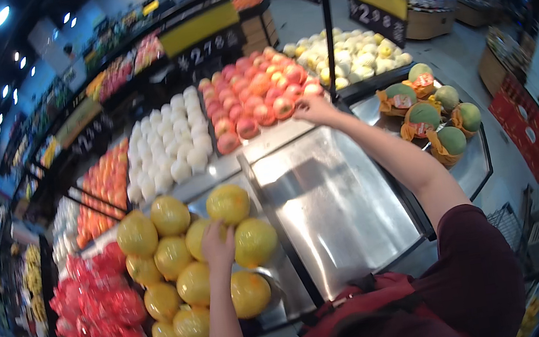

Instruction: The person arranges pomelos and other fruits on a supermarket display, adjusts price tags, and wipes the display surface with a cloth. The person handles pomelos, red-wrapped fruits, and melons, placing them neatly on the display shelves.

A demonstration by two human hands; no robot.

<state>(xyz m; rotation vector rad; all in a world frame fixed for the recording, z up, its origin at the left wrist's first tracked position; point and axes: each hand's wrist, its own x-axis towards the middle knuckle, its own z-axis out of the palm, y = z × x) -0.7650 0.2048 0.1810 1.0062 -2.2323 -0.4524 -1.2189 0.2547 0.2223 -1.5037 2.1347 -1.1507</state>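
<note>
My left hand point(218, 245) lies over a yellow pomelo point(196, 236) in the middle of a pomelo heap, its thumb and fingers apart. Other film-wrapped pomelos surround it, one pomelo point(256, 241) just to its right. My right arm is stretched forward across a bare metal tray point(331, 206). At its end, my right hand point(315, 109) is at the front corner of the red apples point(258, 87), fingers bent beside the nearest fruit. Whether those fingers grip an apple is too small to tell.
Red-wrapped fruit point(97, 306) is heaped left of the pomelos. White-wrapped round fruit point(170, 143) fills the section left of the apples. Green melons point(422, 118) stand on a right-hand tray. A black post point(327, 31) rises behind my right hand; price signs point(202, 36) hang overhead.
</note>
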